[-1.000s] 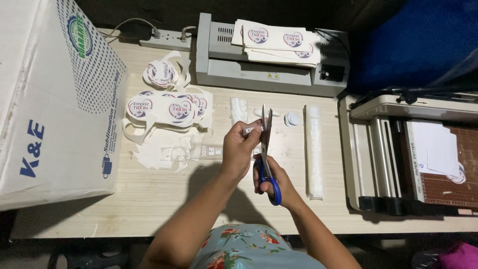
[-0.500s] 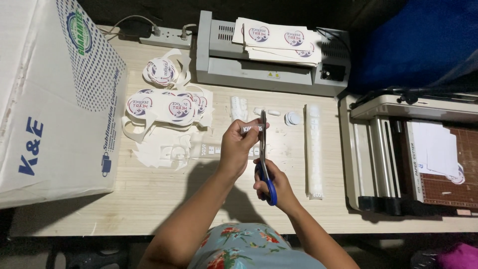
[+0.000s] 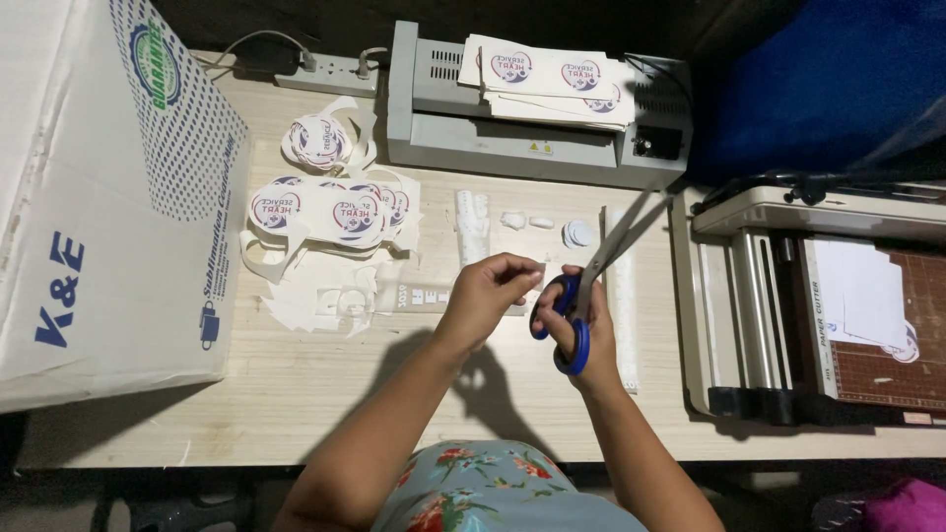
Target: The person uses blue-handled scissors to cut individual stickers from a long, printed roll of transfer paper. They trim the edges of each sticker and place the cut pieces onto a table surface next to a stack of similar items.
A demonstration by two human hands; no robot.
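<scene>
My right hand (image 3: 581, 330) grips blue-handled scissors (image 3: 591, 286), blades spread open and pointing up to the right. My left hand (image 3: 488, 296) pinches a small white paper piece (image 3: 533, 268) just left of the scissor handles. Both hands hover over the wooden table (image 3: 325, 394). To the left of my left hand lies a pile of round printed paper cut-outs (image 3: 330, 212) with white offcuts (image 3: 315, 300) under them. Small white scraps (image 3: 576, 233) lie just beyond my hands.
A grey laminator (image 3: 443, 123) carrying a stack of printed sheets (image 3: 552, 79) stands at the back. A big white cardboard box (image 3: 108, 187) fills the left. A paper trimmer (image 3: 838, 305) sits at the right, a power strip (image 3: 325, 74) at the back left.
The scissors swung from upright to tilted up-right and their blades opened. My left hand with the small paper piece shifted slightly right, towards the handles.
</scene>
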